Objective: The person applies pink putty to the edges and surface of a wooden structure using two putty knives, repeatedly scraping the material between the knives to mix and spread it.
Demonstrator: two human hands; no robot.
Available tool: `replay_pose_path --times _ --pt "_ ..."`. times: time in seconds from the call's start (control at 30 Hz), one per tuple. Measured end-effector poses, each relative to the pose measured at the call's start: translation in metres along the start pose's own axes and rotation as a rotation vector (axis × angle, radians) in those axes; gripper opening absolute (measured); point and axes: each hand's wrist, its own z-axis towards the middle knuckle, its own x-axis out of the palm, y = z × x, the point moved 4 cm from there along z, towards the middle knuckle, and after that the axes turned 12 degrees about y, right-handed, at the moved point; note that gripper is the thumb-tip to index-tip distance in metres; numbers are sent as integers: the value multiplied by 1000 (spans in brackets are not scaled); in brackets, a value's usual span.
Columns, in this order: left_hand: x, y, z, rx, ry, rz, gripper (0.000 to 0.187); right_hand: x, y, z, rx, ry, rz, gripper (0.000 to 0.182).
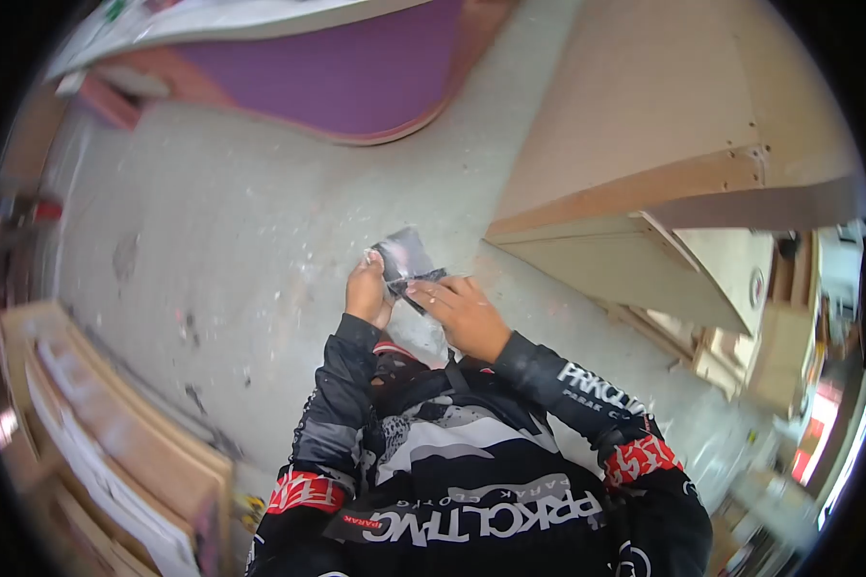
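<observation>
A dark, shiny packet (406, 253), perhaps plastic, is held in front of my body, above the floor. My left hand (366, 290) grips its left edge, with the thumb on top. From the right, my right hand (464, 313) lies over the packet's lower edge, its fingers pressed together on the dark material. Clear, crinkled plastic (419, 335) hangs below the packet between my hands. Blur hides what the packet contains.
A curved counter with a purple panel (346, 72) stands ahead. To the right is a large wooden panel structure (635, 125). Wooden boards (115, 423) stand at the lower left. The grey floor (212, 202) has marks and specks.
</observation>
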Motion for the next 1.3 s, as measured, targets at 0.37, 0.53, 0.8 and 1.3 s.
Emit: replay_pose_path --times 0.37,0.53,0.8,1.3 --pt "-29 -72 102 34 767 1297 25 37 17 36 414 17 -10 65" --pt "-13 -76 119 -272 714 975 21 50 46 2 525 -214 -124 63" --pt "43 -54 26 -66 1039 888 20 126 52 -144 1017 -1196 755 26" --pt "6 40 -273 443 1710 1407 52 275 319 -172 -668 -1574 2209 25"
